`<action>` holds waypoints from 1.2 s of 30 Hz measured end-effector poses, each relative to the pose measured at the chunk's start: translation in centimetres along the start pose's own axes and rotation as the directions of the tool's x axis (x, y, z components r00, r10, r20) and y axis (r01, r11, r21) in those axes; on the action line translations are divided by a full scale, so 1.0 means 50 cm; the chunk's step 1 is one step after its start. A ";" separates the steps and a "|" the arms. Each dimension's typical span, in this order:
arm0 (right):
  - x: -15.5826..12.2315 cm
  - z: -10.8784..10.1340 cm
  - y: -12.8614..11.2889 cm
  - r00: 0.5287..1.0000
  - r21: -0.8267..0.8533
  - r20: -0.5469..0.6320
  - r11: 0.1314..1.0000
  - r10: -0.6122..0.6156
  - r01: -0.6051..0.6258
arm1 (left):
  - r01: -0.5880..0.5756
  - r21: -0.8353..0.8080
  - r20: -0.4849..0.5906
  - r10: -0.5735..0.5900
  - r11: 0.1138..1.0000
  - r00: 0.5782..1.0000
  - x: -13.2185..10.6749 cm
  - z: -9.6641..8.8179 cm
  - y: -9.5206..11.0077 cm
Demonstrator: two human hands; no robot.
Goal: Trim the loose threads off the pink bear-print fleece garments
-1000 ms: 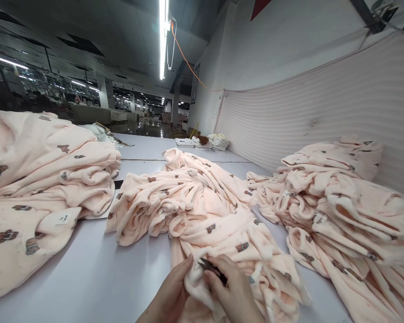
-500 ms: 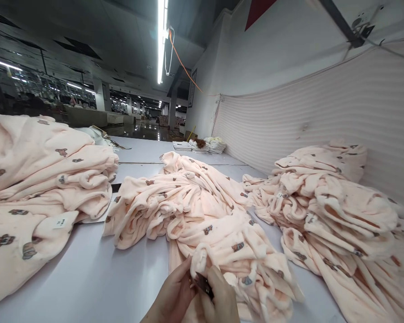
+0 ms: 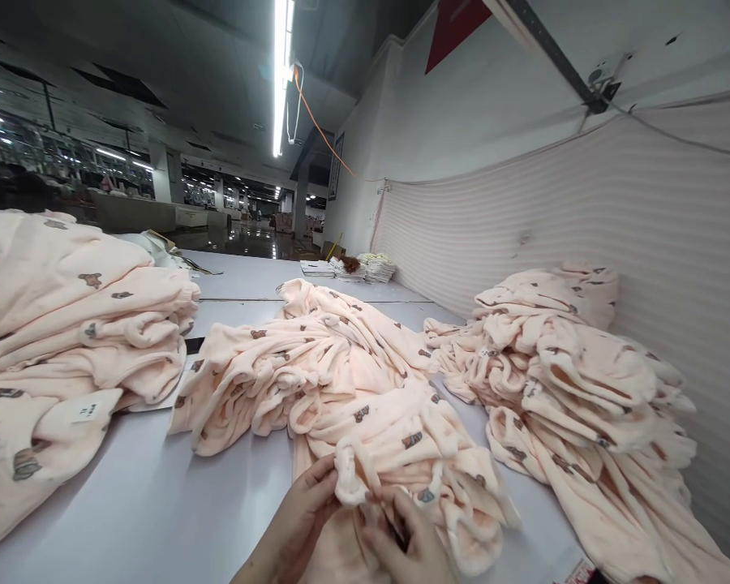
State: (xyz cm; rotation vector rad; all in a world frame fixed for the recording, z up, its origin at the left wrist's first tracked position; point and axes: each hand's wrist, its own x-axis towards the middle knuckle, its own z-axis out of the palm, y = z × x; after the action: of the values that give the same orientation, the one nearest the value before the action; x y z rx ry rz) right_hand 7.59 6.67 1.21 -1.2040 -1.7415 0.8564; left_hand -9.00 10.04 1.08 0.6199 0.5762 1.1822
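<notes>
Across the upper left of the frame, a dim hall (image 3: 237, 238) under a dark ceiling (image 3: 207, 49). At upper right, a white wall (image 3: 499, 105), hung along its lower part with a striped sheet (image 3: 499, 203). Filling the lower half, a smooth pale table (image 3: 188, 503), largely covered in clothes. At right and left edges of this surface, a right pile (image 3: 572, 381) and a left pile (image 3: 66, 324), both pink, crumpled and printed with small figures. At centre, reaching down to the bottom edge, a pink garment (image 3: 353, 357) in loose folds, mostly just beyond the grip. At upper middle, on the far part of the table, a stack of white cloths (image 3: 377, 268). At bottom centre, a left hand (image 3: 301, 511), pinching a looped edge (image 3: 348, 487) of the garment at the fingertips. Just beside it, a right hand (image 3: 410, 539), curled around a dark tool (image 3: 395, 531), blurred and mostly hidden; impossible to tell whether touching the cloth.
</notes>
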 end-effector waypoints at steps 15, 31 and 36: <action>0.059 -0.020 -0.027 0.996 -0.384 -0.062 0.923 -0.069 0.040 | -0.006 0.137 -0.035 0.011 0.991 0.999 -0.001 0.014 0.006; 0.043 0.100 0.067 0.991 -0.160 0.132 0.986 -0.019 0.040 | 0.032 0.378 -0.448 0.153 0.925 0.881 -0.063 -0.116 -0.021; 0.059 0.092 0.032 0.988 0.017 0.155 1.000 -0.004 0.001 | -0.078 0.334 -0.254 0.169 0.939 0.952 -0.070 -0.089 -0.097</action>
State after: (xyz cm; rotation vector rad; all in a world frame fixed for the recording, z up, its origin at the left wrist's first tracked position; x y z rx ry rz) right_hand 3.45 9.60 -1.38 -1.1498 -1.8556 0.9841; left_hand -9.92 6.06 -5.18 0.7798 0.9966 1.3185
